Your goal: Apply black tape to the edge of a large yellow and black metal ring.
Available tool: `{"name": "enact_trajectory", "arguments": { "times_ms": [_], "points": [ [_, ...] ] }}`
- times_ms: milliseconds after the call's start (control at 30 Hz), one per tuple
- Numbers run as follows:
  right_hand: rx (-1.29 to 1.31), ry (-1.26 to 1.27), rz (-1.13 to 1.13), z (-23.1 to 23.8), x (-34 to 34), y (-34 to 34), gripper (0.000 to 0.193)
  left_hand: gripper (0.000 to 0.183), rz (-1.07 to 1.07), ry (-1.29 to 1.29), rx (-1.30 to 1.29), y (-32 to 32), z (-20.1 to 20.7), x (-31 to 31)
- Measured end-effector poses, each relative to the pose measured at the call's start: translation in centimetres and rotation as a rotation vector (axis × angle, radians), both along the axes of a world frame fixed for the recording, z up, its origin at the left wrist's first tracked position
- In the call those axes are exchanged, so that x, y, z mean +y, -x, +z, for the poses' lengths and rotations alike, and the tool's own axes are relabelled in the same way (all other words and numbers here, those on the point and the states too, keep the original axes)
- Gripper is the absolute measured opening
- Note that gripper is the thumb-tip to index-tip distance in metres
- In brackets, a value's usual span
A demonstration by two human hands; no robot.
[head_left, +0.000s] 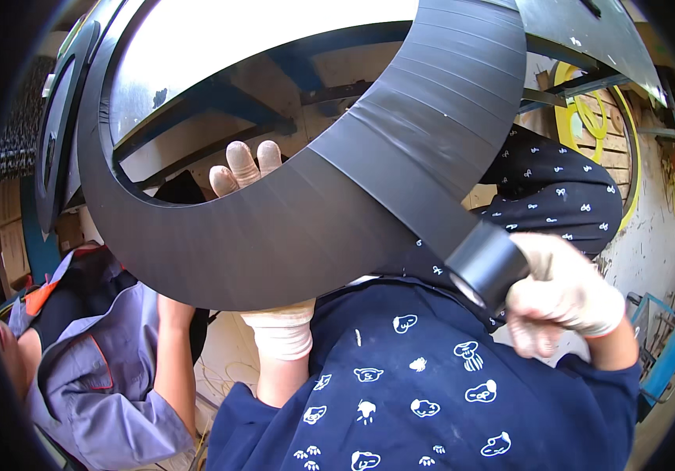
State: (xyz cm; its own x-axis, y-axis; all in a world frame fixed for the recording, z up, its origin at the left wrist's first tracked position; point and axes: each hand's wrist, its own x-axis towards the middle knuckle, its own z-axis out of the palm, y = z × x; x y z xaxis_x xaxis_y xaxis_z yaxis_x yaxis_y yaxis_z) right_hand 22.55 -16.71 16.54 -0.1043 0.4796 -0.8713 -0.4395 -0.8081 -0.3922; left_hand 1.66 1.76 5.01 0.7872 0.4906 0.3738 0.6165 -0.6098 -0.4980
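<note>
A large flat black ring (220, 243), wrapped in overlapping strips of black tape, lies across my lap and rises toward the far side. My left hand (245, 166), in a whitish glove, holds it from below; the fingertips show past the inner edge, while the palm and thumb are hidden underneath. My right hand (561, 286), also gloved, grips a roll of black tape (488, 264) at the ring's near right side. From that roll a wide tape strip (408, 196) runs up and left onto the ring, its edge crossing the ring's width.
A bright metal-topped table (259, 47) with blue legs stands beyond the ring. At the left sits a person in a grey jacket (125, 369), close to my left arm. Yellow hoops (588, 118) lean at the far right, with a blue metal frame (659, 345) below them.
</note>
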Motion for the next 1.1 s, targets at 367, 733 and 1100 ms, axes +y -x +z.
{"name": "enact_trajectory", "arguments": {
  "times_ms": [367,733,1100],
  "points": [
    [-0.038,-0.197,-0.008,-11.0,-0.4,-1.9,0.043,0.013,0.021,0.373,-0.050,-3.6,1.9,0.8],
    [0.022,-0.319,-0.005,-13.5,2.4,-3.8,0.058,0.046,-0.160,0.269,0.001,-3.4,0.2,2.7],
    [-1.478,-0.549,0.096,-1.3,0.4,-17.5,0.037,0.062,-0.014,1.917,-0.661,-6.8,-1.2,-3.9]
  ]
}}
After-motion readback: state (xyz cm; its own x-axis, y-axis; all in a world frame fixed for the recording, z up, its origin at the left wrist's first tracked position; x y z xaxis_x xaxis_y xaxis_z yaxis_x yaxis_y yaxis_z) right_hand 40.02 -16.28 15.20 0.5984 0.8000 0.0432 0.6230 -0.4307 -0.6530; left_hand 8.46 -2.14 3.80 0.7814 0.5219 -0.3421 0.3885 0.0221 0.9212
